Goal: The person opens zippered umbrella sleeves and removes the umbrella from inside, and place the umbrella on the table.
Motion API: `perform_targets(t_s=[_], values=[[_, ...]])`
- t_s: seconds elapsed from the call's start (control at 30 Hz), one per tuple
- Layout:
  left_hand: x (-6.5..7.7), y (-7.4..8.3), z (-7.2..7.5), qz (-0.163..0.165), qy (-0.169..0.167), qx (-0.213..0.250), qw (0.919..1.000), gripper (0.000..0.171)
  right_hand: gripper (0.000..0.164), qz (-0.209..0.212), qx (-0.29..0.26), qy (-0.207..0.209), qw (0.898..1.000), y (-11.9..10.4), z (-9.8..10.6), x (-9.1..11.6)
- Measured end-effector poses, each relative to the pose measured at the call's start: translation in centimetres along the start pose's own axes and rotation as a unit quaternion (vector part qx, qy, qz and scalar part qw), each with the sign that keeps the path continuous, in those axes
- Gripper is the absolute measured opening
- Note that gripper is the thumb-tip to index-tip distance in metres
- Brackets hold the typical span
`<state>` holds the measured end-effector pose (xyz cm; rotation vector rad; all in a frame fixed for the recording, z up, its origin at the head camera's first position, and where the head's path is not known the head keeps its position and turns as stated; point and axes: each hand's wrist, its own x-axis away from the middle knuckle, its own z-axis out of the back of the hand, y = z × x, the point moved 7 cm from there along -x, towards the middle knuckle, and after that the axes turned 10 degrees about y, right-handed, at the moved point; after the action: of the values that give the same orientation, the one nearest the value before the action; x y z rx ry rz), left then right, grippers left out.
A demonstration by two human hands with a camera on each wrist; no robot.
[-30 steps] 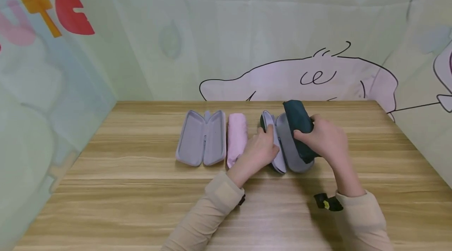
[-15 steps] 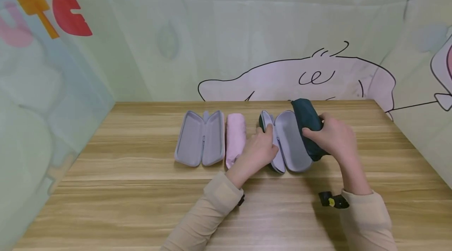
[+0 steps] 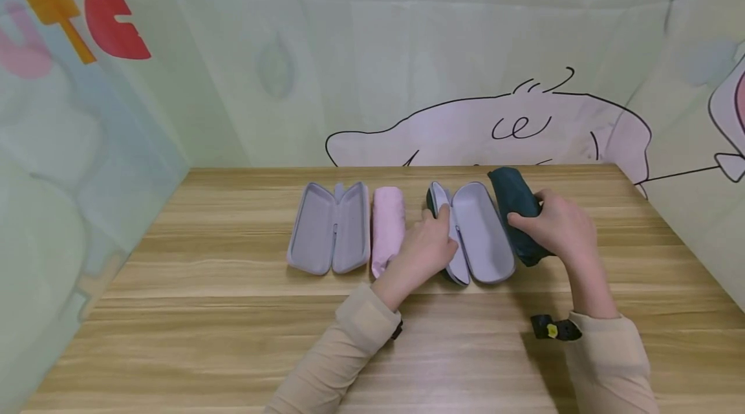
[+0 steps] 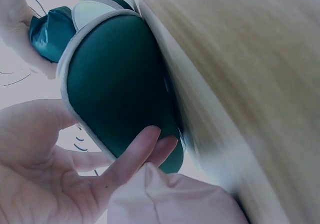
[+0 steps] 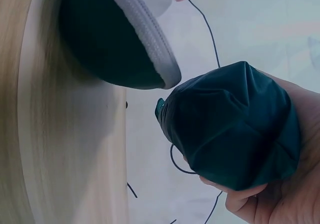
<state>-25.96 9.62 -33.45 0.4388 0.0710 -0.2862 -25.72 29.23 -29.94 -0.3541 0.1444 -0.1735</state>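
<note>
In the head view my right hand [image 3: 563, 226] grips a dark green folded umbrella [image 3: 515, 200], thumb on its near side. The umbrella slants just right of an open zip case [image 3: 482, 233] with a pale grey lining. My left hand [image 3: 426, 247] holds the left half of that case, a finger lying against its lining. The case's dark green outer shell [image 4: 117, 79] fills the middle of the left wrist view, with fingertips pressed on it. The right wrist view shows the gathered fabric end of the umbrella [image 5: 240, 129] in my palm, near the case's zip edge [image 5: 155, 39].
A pink folded umbrella [image 3: 388, 223] lies left of my left hand, partly behind the wrist. Left of it stands a second open case [image 3: 314, 233] with grey lining. Everything sits toward the back of the wooden table [image 3: 233, 336], before a printed cloth backdrop [image 3: 349, 65].
My right hand has carried the green umbrella from over the case's right half to the right and slightly down, uncovering the lining. The left hand keeps its hold on the case.
</note>
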Motion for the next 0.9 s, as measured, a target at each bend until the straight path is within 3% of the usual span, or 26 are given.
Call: perform_targets(t_s=[0.33, 0.9], values=[[0.1, 0.1, 0.2, -0.009, 0.013, 0.005, 0.9999, 0.058, 0.071, -0.006, 0.010, -0.016, 1.000, 0.7, -0.6, -0.1], [0.0, 0.0, 0.1, -0.010, 0.004, 0.012, 0.9999, 0.050, 0.068, -0.005, 0.040, -0.042, 0.998, 1.7, -1.8, -0.4]])
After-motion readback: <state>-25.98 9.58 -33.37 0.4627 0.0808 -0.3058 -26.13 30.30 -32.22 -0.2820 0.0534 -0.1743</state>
